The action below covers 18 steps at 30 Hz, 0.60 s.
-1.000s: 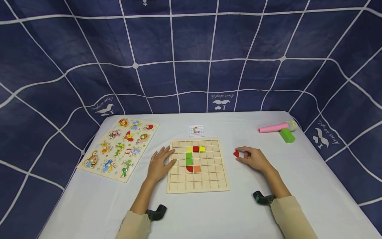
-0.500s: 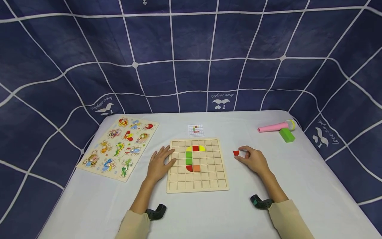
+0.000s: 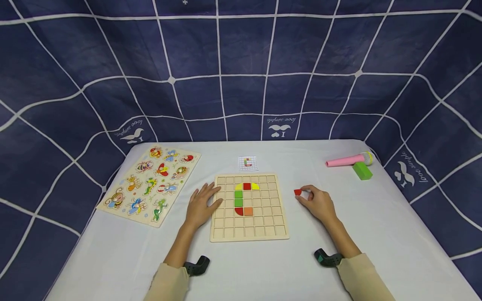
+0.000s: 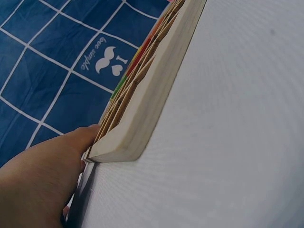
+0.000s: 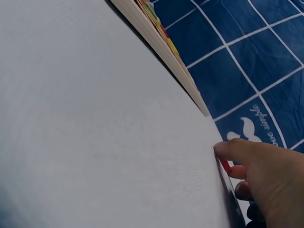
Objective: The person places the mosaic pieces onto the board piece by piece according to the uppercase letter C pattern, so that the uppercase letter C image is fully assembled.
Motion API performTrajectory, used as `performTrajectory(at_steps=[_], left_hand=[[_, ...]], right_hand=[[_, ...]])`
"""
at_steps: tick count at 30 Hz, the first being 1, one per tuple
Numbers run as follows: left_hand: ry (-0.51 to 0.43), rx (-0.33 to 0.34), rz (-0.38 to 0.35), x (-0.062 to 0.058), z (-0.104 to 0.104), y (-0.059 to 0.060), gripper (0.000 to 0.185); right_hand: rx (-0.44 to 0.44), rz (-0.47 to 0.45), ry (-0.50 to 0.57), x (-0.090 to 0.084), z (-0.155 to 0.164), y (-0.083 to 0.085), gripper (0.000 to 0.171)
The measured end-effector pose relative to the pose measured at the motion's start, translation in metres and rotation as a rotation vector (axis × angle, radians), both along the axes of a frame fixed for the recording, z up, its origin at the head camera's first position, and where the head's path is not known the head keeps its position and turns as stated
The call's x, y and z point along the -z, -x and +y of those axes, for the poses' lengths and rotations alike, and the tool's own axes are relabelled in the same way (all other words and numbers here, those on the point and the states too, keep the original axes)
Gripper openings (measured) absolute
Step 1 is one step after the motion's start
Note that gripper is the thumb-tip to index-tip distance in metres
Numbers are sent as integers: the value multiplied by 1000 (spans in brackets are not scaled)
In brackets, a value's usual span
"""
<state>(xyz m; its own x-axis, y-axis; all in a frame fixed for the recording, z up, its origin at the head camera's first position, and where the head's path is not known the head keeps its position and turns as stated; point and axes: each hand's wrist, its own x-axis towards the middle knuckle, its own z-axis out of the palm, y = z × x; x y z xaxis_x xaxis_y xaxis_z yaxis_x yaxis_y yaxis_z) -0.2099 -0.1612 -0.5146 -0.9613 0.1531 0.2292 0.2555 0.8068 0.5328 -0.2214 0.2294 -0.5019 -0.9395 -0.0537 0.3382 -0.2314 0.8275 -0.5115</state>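
A wooden grid board point(image 3: 265, 219) lies mid-table. On it, yellow, red, green and orange tiles point(image 3: 239, 198) form a C-like shape, with rounded pieces at several corners. My left hand point(image 3: 199, 209) rests along the board's left edge, fingers extended, thumb over the rim; in the left wrist view the thumb lies by the board's corner point(image 4: 118, 149). Right of the board, at the tabletop, my right hand point(image 3: 318, 203) pinches a small red tile point(image 3: 298, 192) with a curved side between thumb and forefinger. Most of this tile point(image 5: 225, 165) is hidden by the fingers in the right wrist view.
Behind the board lies a small card point(image 3: 247, 163) printed with a coloured grid pattern. An insect puzzle board point(image 3: 150, 184) is at the left. A pink toy microphone point(image 3: 346, 160) and a green block point(image 3: 362, 171) lie at the back right. A blue checked cloth point(image 3: 241, 96) hangs behind.
My right hand has shifted slightly, and the red tile in its fingers has turned, its pointed outline giving way to a flat far edge. The left hand stays on the board.
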Motion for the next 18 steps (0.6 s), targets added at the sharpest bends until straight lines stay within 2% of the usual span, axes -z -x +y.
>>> performTrajectory(at_steps=[9, 18], left_hand=[[-7, -3, 5, -1, -1, -1, 48], [-10, -6, 1, 0, 0, -1, 48]], right_hand=[[-22, 68, 55, -5, -27, -8, 28], [-200, 102, 31, -12, -91, -37, 29]])
